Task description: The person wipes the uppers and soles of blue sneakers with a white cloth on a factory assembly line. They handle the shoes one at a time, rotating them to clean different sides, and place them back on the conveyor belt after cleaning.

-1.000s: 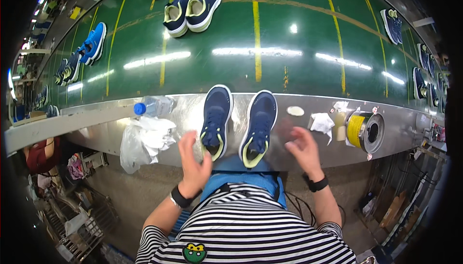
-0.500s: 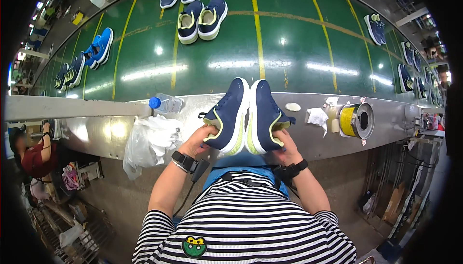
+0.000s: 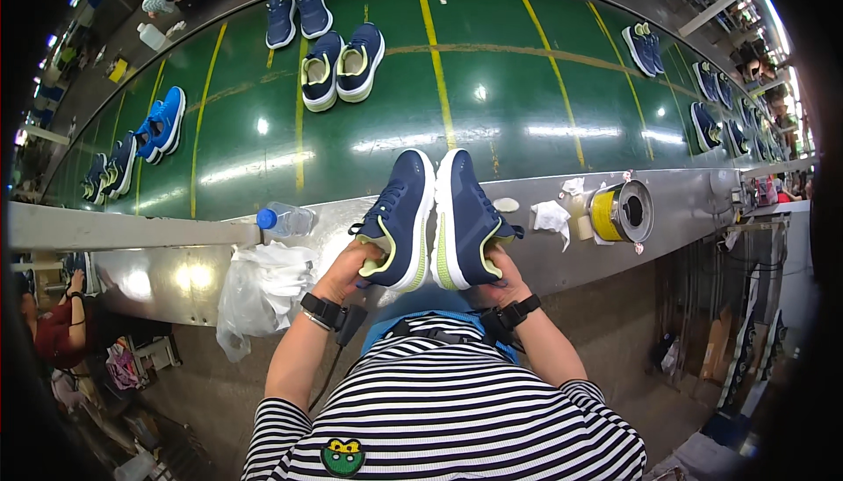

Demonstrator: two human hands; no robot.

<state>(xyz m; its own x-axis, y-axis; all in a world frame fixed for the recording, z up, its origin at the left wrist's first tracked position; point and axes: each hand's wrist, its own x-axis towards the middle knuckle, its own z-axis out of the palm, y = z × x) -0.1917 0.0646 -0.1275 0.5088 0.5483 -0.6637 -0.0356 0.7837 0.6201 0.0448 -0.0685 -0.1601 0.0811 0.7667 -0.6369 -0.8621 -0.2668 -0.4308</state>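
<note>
L shoe (image 3: 397, 226) is being gripped at the heel collar by the L hand (image 3: 345, 272), R shoe (image 3: 468, 226) likewise by the R hand (image 3: 507, 281), digits part-hidden in the openings. Both navy shoes are being held tilted, soles facing, just beside each other, over the steel ledge (image 3: 575, 261); whether lifted or resting can't be told. Ledge is also being shared w/ a blue-capped bottle (image 3: 288, 220) at L, yellow-labelled tin (image 3: 606, 216) at R.
</note>
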